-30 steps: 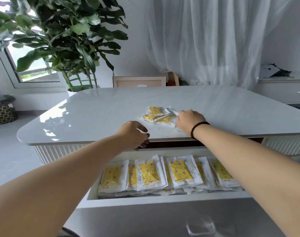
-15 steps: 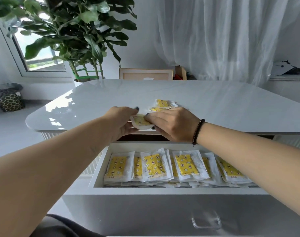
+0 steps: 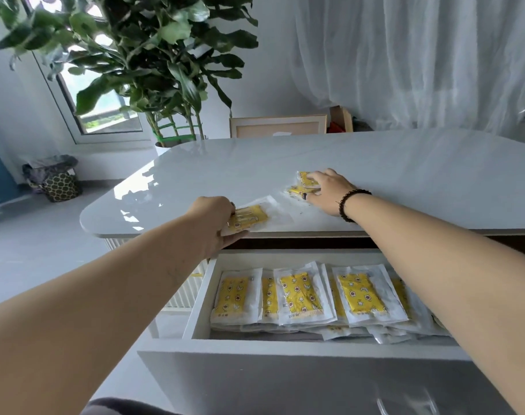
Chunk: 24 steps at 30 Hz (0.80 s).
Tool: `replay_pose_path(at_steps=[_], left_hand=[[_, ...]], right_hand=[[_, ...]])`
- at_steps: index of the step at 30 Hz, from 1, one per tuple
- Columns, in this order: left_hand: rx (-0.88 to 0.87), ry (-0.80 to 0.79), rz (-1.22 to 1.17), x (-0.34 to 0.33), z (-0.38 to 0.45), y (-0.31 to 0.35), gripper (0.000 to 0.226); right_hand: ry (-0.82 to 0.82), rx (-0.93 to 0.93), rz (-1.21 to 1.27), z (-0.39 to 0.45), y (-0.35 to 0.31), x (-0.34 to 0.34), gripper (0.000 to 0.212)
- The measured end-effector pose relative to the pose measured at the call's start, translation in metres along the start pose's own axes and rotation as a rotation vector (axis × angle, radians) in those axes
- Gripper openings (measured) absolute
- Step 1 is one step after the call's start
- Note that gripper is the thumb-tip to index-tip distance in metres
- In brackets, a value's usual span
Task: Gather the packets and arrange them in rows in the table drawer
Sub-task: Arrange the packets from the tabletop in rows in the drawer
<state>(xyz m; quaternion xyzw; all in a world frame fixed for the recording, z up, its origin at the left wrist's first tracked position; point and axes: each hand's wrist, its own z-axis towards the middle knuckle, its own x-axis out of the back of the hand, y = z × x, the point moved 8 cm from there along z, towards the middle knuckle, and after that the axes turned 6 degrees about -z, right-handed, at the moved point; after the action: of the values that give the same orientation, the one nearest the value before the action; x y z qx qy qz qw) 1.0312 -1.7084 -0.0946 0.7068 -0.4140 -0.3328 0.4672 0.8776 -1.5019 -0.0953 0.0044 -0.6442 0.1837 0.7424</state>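
At the table edge (image 3: pixel 195 232), left hand (image 3: pixel 216 223) fingers pinching a yellow star-patterned clear-wrapped packet (image 3: pixel 249 218), right hand (image 3: pixel 330 190) fingers spread on loose packets (image 3: pixel 306 182)

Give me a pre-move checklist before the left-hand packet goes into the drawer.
1. Left hand grip on the near packet: ok, fingers pinch its left end at the table edge.
2. Drawer open below that hand: ok.
3. Existing row of packets in the drawer: ok, they lie side by side and overlap.
4. Free slot for the next packet: cannot tell, the right forearm hides the drawer's right side.
5. Right hand on the remaining packets: touching them, but a firm grip cannot be told.
6. Path from table edge down to drawer: ok, nothing in between.
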Motion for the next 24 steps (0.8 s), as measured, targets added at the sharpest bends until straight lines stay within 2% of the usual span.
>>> replay_pose_path(at_steps=[3, 6, 9, 12, 13, 15, 17, 18, 20, 24], left_hand=[[0.027, -0.005, -0.051, 0.000, 0.001, -0.001, 0.008], [0.051, -0.060, -0.044, -0.002, 0.002, -0.002, 0.002], [0.052, -0.087, 0.022, -0.003, 0.003, -0.004, 0.006], [0.026, -0.095, 0.003, -0.005, 0.001, -0.003, 0.015], [0.017, -0.109, -0.010, -0.006, 0.001, -0.002, 0.029], [0.000, -0.147, -0.011, -0.008, -0.001, -0.001, 0.059], [-0.019, -0.167, 0.010, -0.010, -0.004, 0.000, 0.071], [-0.024, -0.159, 0.022, -0.010, -0.004, 0.001, 0.074], [-0.028, -0.116, 0.064, -0.006, -0.005, 0.002, 0.067], [-0.060, -0.089, 0.141, 0.001, -0.002, 0.003, 0.018]], right_hand=[[-0.094, -0.016, -0.019, 0.010, -0.003, -0.009, 0.047], [0.000, -0.067, 0.035, 0.013, -0.003, 0.002, 0.035], [0.133, -0.188, -0.054, 0.012, 0.000, 0.018, 0.041], [0.200, -0.309, -0.002, 0.009, 0.011, 0.022, 0.040], [0.189, -0.330, 0.054, 0.008, 0.014, 0.019, 0.038], [0.120, -0.353, 0.148, 0.007, 0.019, 0.013, 0.056], [0.007, -0.372, 0.179, 0.002, 0.019, 0.010, 0.080], [-0.027, -0.370, 0.174, 0.001, 0.018, 0.011, 0.083], [-0.057, -0.369, 0.186, 0.001, 0.016, 0.012, 0.076], [0.006, -0.363, 0.148, -0.002, 0.013, 0.022, 0.046]])
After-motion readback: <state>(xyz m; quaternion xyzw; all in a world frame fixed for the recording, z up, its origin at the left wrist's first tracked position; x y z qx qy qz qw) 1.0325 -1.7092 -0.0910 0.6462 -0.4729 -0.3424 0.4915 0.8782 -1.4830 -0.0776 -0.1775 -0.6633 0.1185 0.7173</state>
